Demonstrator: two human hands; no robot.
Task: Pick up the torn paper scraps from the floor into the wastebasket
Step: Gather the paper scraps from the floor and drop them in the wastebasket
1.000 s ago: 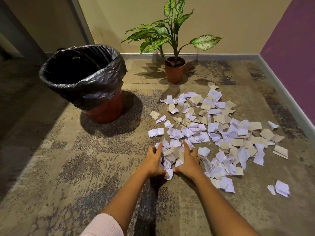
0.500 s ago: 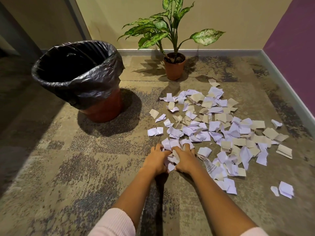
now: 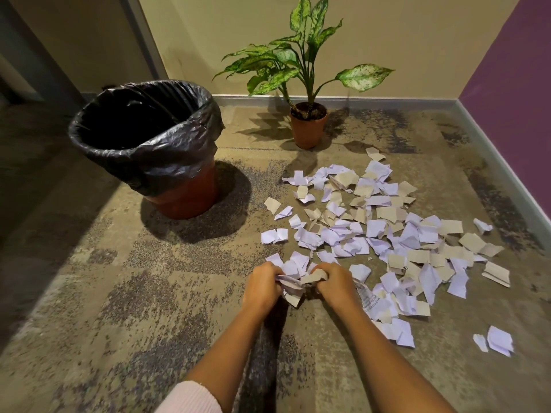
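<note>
Several white and tan torn paper scraps [image 3: 387, 231] lie spread over the carpet to the right of centre. At the near left edge of that spread, my left hand [image 3: 262, 286] and my right hand [image 3: 335, 283] curl toward each other and grip a bunch of scraps [image 3: 293, 286] squeezed between them, just off the floor. The wastebasket [image 3: 149, 144], a reddish-brown bin lined with a black plastic bag, stands open and upright at the far left, about an arm's length beyond my left hand. I see no scraps inside its dark mouth.
A potted plant [image 3: 308, 126] in a terracotta pot stands by the back wall beyond the scraps. A purple wall [image 3: 512, 84] with a grey skirting runs along the right. Two stray scraps [image 3: 496, 342] lie apart at the near right. A dark doorway opens at the far left.
My hands went from spread flat over the scraps to curled together, gathering a bunch between them. The view has shifted slightly and drawn back.
</note>
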